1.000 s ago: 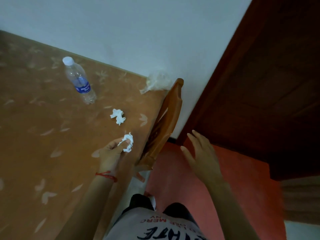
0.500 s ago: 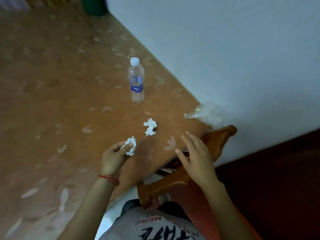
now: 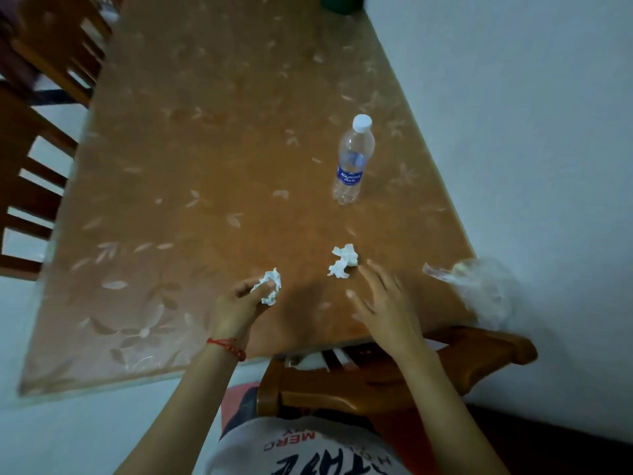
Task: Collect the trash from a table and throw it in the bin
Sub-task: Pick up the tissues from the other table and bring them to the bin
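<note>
My left hand (image 3: 239,305), lower centre of the frame, has its fingertips (image 3: 270,286) pinched on a crumpled white tissue (image 3: 269,289), holding it just above the table (image 3: 191,173); a red string bracelet (image 3: 226,347) circles that wrist. My right hand (image 3: 387,303), to the right of it, is spread flat with fingers apart and grips nothing; its longest fingertip (image 3: 370,264) lies just beside a second crumpled tissue (image 3: 342,260) resting on the tabletop, and I cannot tell whether they touch. A crumpled clear plastic bag (image 3: 479,286) sits at the table's right corner, against the wall (image 3: 531,132). Above the second tissue, right of centre, a capped Aquafina water bottle (image 3: 352,162) stands upright, well apart from both hands. The table carries an orange-brown cover printed with pale leaves. A wooden chair (image 3: 394,382) is tucked under the near edge, lower right; another wooden chair (image 3: 30,166) occupies the left edge. A dark green object (image 3: 339,3) is cut off at the top edge.
</note>
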The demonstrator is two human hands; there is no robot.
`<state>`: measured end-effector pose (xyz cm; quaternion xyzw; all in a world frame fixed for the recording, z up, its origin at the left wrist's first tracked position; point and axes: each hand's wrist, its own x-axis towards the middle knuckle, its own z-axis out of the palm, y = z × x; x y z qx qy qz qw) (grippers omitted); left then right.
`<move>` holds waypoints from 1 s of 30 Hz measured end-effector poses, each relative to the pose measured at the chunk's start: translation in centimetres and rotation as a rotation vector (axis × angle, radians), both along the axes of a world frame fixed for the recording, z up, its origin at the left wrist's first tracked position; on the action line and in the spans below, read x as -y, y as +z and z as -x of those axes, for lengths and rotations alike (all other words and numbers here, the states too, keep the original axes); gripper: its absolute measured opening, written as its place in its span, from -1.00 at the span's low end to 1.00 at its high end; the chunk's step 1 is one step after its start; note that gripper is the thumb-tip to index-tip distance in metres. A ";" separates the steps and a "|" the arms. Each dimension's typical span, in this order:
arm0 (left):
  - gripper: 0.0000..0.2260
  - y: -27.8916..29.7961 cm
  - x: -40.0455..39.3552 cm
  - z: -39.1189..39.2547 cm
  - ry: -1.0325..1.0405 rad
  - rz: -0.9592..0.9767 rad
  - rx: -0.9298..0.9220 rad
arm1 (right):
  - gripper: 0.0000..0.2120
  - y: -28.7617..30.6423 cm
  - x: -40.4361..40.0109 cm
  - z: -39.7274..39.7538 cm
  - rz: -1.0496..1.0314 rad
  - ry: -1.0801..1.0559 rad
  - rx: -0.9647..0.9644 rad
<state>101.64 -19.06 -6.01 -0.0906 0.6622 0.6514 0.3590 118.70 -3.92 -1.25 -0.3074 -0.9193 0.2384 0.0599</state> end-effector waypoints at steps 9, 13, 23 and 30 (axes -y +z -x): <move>-0.86 -0.4 -1.8 1.5 0.007 0.079 -0.027 | -0.56 -3.2 -3.9 3.9 0.088 -0.005 0.080; -0.93 -0.8 -2.0 1.8 0.037 0.112 -0.011 | -0.51 -5.6 -5.3 5.8 0.124 0.007 0.127; -0.87 -1.1 -2.5 3.2 0.105 0.135 0.018 | -0.52 -9.8 -6.4 7.5 0.111 0.019 0.185; -0.84 -1.1 -2.4 3.3 0.094 0.117 0.035 | -0.73 -10.2 -5.7 7.5 0.256 -0.137 0.001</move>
